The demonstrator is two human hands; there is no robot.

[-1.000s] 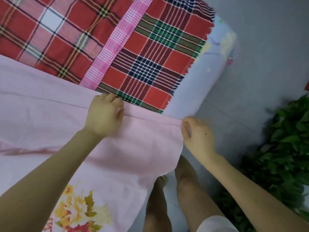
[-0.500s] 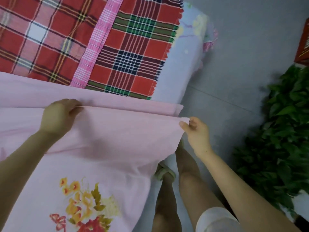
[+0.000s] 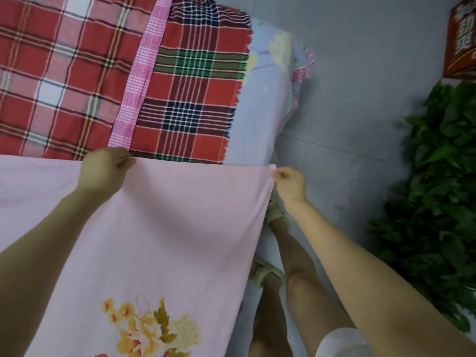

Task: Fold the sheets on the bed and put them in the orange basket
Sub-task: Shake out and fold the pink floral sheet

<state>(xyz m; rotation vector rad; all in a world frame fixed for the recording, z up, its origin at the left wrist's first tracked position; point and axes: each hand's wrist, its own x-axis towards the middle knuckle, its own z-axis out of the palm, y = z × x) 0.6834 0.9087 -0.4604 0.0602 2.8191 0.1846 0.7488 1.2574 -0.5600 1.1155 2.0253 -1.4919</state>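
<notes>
Well, I am only at the start. My left hand (image 3: 105, 171) and right hand (image 3: 288, 184) each pinch the top edge of the pink sheet (image 3: 167, 228), held up by the right edge of the bed (image 3: 260, 112). The red checked sheets (image 3: 64, 73) lie flat, unfolded. I cannot see the orange basket.

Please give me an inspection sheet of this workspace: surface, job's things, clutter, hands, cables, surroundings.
Surface: bed with a pale blue flowered cover.
Job's things: pink sheet, flower print, held by its top edge; red plaid sheet and red-green plaid sheet lie flat on the bed, a pink checked strip where they meet; orange basket not in view.
Clutter: nothing seen.
Hands: left hand grips the pink sheet's top edge; right hand pinches its corner.
Cables: nothing seen.
Surroundings: grey floor, green plant and red box to the right.
</notes>
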